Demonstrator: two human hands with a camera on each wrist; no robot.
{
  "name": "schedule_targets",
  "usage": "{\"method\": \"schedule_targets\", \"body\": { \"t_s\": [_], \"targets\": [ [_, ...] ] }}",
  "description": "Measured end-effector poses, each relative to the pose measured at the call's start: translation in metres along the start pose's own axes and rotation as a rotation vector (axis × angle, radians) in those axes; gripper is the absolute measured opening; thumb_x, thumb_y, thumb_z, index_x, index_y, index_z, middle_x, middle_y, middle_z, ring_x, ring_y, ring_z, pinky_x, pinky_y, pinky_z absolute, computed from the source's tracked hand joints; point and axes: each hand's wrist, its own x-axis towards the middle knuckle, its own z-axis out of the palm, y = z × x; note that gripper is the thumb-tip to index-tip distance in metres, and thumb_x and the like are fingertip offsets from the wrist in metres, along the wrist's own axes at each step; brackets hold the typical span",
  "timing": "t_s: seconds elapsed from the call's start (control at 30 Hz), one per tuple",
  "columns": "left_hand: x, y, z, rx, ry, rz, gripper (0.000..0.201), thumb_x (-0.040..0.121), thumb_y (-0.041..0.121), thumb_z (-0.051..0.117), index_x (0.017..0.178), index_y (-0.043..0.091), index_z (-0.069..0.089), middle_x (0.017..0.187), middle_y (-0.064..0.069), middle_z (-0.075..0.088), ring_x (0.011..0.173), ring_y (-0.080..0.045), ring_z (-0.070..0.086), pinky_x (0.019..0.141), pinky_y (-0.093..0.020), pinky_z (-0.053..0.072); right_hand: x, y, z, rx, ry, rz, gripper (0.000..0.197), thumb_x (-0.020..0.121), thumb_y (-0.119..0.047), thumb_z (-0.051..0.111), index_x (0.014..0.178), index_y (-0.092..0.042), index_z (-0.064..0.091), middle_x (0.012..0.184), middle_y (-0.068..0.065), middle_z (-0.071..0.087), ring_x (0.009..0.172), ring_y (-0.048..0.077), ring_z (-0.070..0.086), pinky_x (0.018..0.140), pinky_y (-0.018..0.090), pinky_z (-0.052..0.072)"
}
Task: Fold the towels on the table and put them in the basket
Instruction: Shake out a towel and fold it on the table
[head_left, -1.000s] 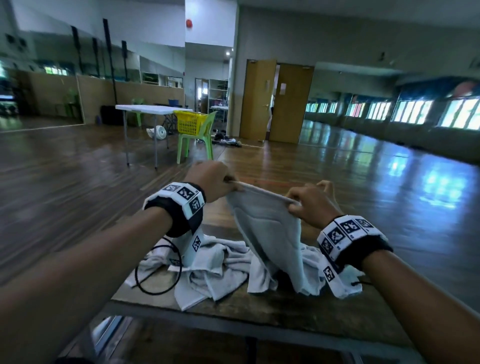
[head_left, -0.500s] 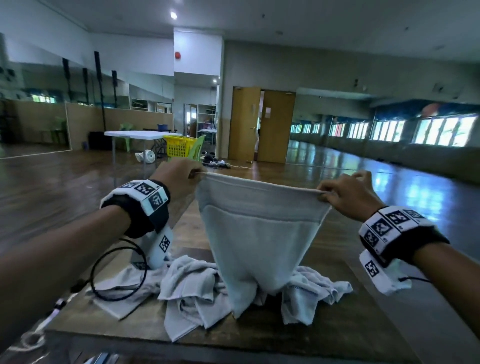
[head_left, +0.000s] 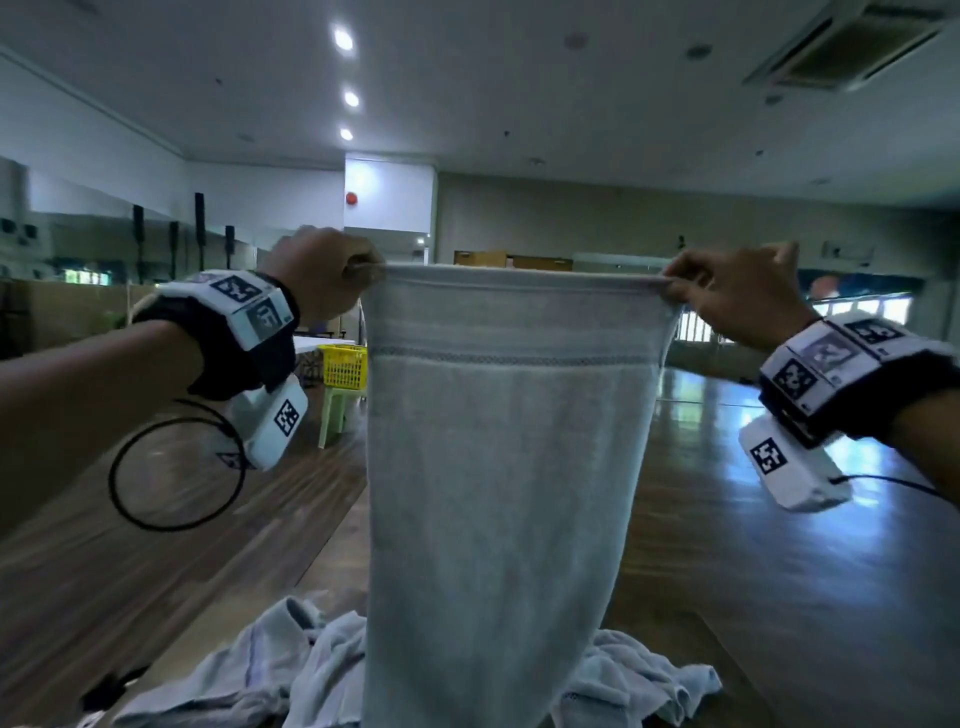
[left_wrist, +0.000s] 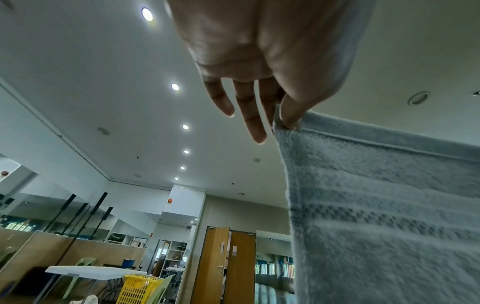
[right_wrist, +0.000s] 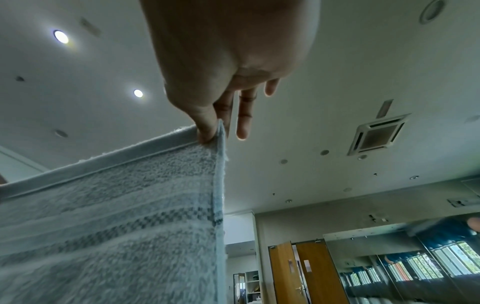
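A pale grey towel (head_left: 498, 467) hangs full length in front of me, stretched by its top edge. My left hand (head_left: 332, 270) pinches its top left corner between thumb and forefinger (left_wrist: 288, 115); the other fingers are straight. My right hand (head_left: 727, 296) pinches the top right corner (right_wrist: 210, 131) in the same way. The towel (left_wrist: 384, 205) (right_wrist: 111, 216) has a woven stripe near the top. Its lower end reaches a heap of crumpled towels (head_left: 270, 670) on the wooden table (head_left: 701, 597). A yellow basket (head_left: 343, 366) (left_wrist: 137, 290) stands on a green chair far off to the left.
A white folding table (left_wrist: 85, 272) stands beside the basket's chair (head_left: 332, 415). Wooden double doors (left_wrist: 226, 263) are at the back of the hall. The shiny wooden floor (head_left: 779, 426) spreads out to the right. Black cables hang from my wrist cameras.
Both hands have risen and spread apart, lifting the towel off the heap until it hangs stretched and upright. My view has tilted upward toward the ceiling.
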Motion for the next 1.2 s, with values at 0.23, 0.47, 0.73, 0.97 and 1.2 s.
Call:
{"method": "schedule_targets", "body": {
  "t_s": [0.23, 0.47, 0.73, 0.97, 1.2],
  "targets": [
    [0.020, -0.006, 0.031, 0.100, -0.075, -0.003, 0.018, 0.092, 0.019, 0.049, 0.098, 0.014, 0.065, 0.084, -0.009, 0.065, 0.074, -0.027, 0.058, 0.074, -0.043, 0.053, 0.018, 0.009, 0.034, 0.032, -0.055, 0.047, 0.009, 0.088, -0.036, 0.060, 0.090, -0.028, 0.064, 0.080, -0.009, 0.057, 0.095, 0.018, 0.054, 0.066, 0.031, 0.008],
    [-0.001, -0.019, 0.096, 0.099, -0.175, -0.069, 0.017, 0.092, 0.023, 0.050, 0.099, 0.020, 0.066, 0.086, -0.006, 0.065, 0.075, -0.021, 0.053, 0.087, -0.043, 0.048, -0.008, 0.020, 0.106, 0.002, -0.187, 0.066, 0.005, 0.088, -0.036, 0.060, 0.088, -0.032, 0.062, 0.083, -0.013, 0.059, 0.090, 0.018, 0.056, 0.094, 0.036, 0.020],
    [-0.010, -0.031, 0.121, 0.066, -0.109, -0.102, 0.020, 0.092, 0.018, 0.049, 0.101, 0.018, 0.067, 0.091, -0.008, 0.067, 0.080, -0.024, 0.056, 0.091, -0.046, 0.046, -0.013, 0.015, 0.144, 0.033, -0.083, 0.113, 0.010, 0.088, -0.033, 0.059, 0.091, -0.026, 0.066, 0.093, -0.005, 0.069, 0.097, 0.022, 0.059, 0.093, 0.036, 0.021],
    [-0.071, -0.035, 0.161, 0.087, -0.219, -0.118, 0.022, 0.090, 0.019, 0.052, 0.103, 0.019, 0.069, 0.101, -0.012, 0.070, 0.095, -0.035, 0.062, 0.089, -0.042, 0.042, -0.068, 0.001, 0.176, 0.112, -0.233, 0.125, 0.006, 0.087, -0.030, 0.061, 0.088, -0.027, 0.066, 0.080, -0.011, 0.058, 0.098, 0.022, 0.058, 0.092, 0.035, 0.019],
    [-0.212, -0.027, 0.211, 0.022, -0.580, -0.104, 0.015, 0.084, 0.037, 0.063, 0.090, 0.028, 0.074, 0.092, 0.005, 0.074, 0.082, -0.019, 0.067, 0.065, -0.020, 0.036, -0.227, -0.016, 0.217, 0.184, -0.521, 0.120, 0.015, 0.083, -0.021, 0.064, 0.081, -0.036, 0.066, 0.075, -0.017, 0.061, 0.089, 0.015, 0.060, 0.078, 0.031, 0.015]
  ]
}}
